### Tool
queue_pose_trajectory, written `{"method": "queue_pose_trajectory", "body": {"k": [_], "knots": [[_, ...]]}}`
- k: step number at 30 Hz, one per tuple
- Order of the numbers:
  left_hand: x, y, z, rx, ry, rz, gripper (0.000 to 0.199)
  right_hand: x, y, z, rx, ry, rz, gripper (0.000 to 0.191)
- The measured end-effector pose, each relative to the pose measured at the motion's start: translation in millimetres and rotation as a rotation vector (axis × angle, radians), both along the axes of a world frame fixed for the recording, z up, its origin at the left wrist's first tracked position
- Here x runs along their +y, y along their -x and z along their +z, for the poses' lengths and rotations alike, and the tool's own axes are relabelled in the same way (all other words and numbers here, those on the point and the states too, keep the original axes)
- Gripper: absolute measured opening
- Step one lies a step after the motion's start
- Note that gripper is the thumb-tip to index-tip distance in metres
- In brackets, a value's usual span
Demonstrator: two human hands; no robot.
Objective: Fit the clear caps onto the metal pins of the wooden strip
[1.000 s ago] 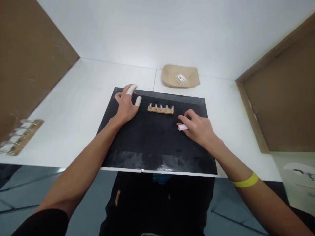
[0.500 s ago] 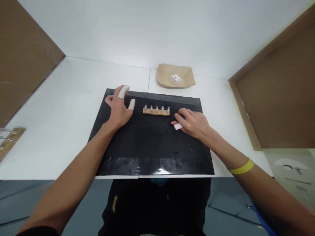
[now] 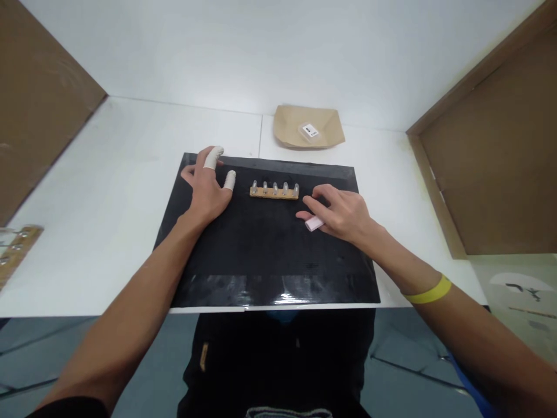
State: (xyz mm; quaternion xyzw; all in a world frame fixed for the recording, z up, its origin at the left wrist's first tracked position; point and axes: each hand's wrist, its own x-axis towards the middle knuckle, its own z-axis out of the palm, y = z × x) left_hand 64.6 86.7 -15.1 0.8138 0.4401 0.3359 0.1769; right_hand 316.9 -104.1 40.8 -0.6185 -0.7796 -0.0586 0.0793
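A small wooden strip (image 3: 274,193) with a row of several clear, round-tipped pieces standing on it lies on the black mat (image 3: 261,249). Left of the strip, my left hand (image 3: 206,188) rests on the mat with its fingers apart and nothing in them. White covers (image 3: 213,157) sit on two of its digits. Just right of the strip is my right hand (image 3: 342,212), which holds a short pale pink piece (image 3: 314,223) against its curled lower fingers. What the pink piece is, I cannot make out. My right thumb and index finger are apart.
Behind the mat, a brown paper tray (image 3: 285,136) holds a small clear box (image 3: 309,132) with a label. At the far left edge lies another wooden strip (image 3: 26,241) with metal parts. Brown panels (image 3: 491,168) flank the white table (image 3: 108,203).
My right thumb and index finger have spread slightly farther apart, with the pink piece still in the hand. The whole view has shifted a little; my left hand stays in place.
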Motion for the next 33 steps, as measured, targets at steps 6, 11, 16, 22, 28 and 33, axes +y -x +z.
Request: {"method": "queue_pose_trajectory", "body": {"k": [6,11,16,22,28,33], "knots": [[-0.2,-0.6,-3.9,-0.006,-0.015,0.005,0.057,1.0,-16.9,-26.6,0.168,-0.048,-0.082,0.060],[-0.1,-1.1,-4.6,0.001,-0.009,0.000,0.058,8.9,-21.6,-33.4,0.461,0.050,-0.197,0.099],[2.4,-0.8,-6.8,-0.001,-0.032,-0.001,0.055,25.5,-19.1,-36.1,0.671,0.166,-0.199,0.109],[3.1,-0.8,-8.2,-0.007,-0.034,0.003,0.053,38.5,-20.9,-43.3,0.717,0.182,-0.163,0.108],[1.8,-1.2,-6.0,0.005,0.016,-0.010,0.056,40.9,-20.2,-49.0,0.714,0.181,-0.147,0.104],[1.6,-1.5,-6.1,0.005,0.001,0.002,0.056,43.0,-19.5,-54.4,0.730,0.169,-0.132,0.104]]}}
